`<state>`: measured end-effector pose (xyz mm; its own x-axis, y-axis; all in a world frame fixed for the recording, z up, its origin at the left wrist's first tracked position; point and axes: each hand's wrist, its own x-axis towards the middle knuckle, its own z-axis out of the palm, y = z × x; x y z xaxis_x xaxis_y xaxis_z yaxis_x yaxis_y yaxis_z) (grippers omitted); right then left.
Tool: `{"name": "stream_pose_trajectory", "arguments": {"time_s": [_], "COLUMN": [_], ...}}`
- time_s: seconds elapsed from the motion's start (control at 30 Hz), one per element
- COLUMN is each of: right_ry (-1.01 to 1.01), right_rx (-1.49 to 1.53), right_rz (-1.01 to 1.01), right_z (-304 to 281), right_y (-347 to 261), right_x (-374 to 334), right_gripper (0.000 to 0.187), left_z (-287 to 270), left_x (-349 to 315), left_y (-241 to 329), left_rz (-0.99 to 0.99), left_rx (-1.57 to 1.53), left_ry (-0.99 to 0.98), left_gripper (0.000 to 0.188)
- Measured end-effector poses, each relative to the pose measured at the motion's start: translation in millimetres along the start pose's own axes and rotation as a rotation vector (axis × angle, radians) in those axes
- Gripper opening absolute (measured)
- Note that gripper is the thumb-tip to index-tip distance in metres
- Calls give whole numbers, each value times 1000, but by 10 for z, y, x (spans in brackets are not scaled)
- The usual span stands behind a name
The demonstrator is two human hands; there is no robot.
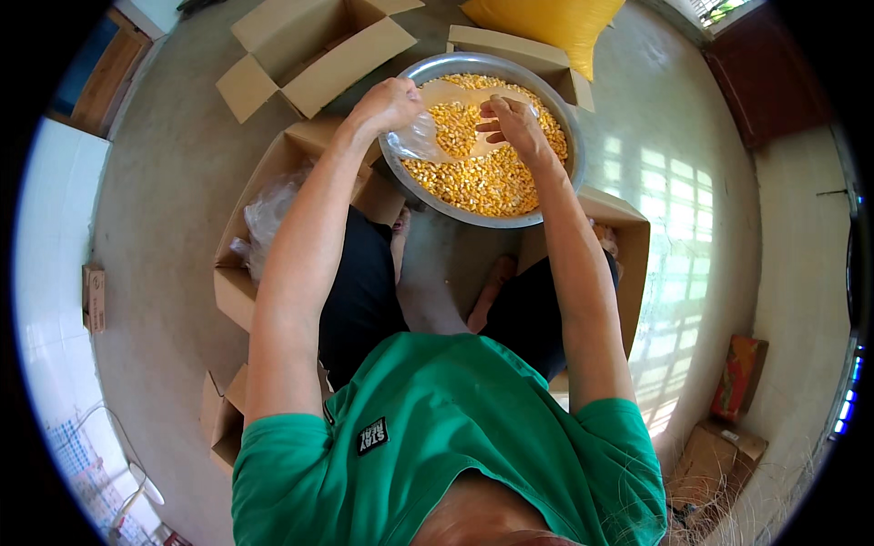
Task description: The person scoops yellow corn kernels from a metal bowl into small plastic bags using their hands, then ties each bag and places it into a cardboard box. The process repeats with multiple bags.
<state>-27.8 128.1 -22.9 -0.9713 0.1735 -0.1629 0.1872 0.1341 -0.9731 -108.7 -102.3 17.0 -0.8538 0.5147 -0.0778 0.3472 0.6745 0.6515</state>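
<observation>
A wide metal basin [572, 136] full of yellow corn kernels [482, 187] stands in front of me, beyond my feet. My left hand [390, 105] is closed on a clear plastic bag [414, 138] at the basin's left rim. The bag spreads over the kernels toward the middle, and a patch of corn shows within its outline; whether that corn lies inside it or beneath it I cannot tell. Over the right half of the basin is my right hand [513, 124]. Its fingers are bent but apart, with nothing visible between them.
Open cardboard boxes stand around the basin: one at far left [341, 68], one behind [510, 43], one by my left leg holding crumpled clear plastic [269, 218], and one by my right leg [628, 246]. A full yellow sack [551, 23] rests at the back.
</observation>
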Motion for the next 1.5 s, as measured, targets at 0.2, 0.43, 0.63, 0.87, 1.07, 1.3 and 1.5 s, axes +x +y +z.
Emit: {"name": "stream_pose_trajectory", "arguments": {"time_s": [0.2, 0.43, 0.63, 0.87, 1.07, 1.3, 1.5], "right_ry": [-127, -319, -398, -41, 7, -54, -94], "right_rx": [-42, -216, -836, -1205, -1237, -1149, -1131], "right_rz": [-42, 50, 99, 149, 92, 41, 24], "right_z": [-128, -397, -530, -389, 11, 228, 294], "right_y": [-134, -383, 407, 960, 1017, 922, 829], "right_x": [-123, -336, -204, -192, -326, -363, -469], "right_gripper": [42, 40, 34, 43, 47, 51, 50], "left_z": [0, 34, 31, 19, 7, -7, 1], "left_x": [25, -2, -9, -29, -46, -58, -33], "left_y": [66, 14, 18, 58, 58, 85, 145], "left_rz": [-79, -38, -56, -68, -89, -69, -71], "left_rx": [21, 34, 26, 23, 5, -2, 46], "left_ry": [-78, -14, -9, -17, -13, -26, -41], "left_gripper": [21, 21, 23, 18, 17, 21, 26]}}
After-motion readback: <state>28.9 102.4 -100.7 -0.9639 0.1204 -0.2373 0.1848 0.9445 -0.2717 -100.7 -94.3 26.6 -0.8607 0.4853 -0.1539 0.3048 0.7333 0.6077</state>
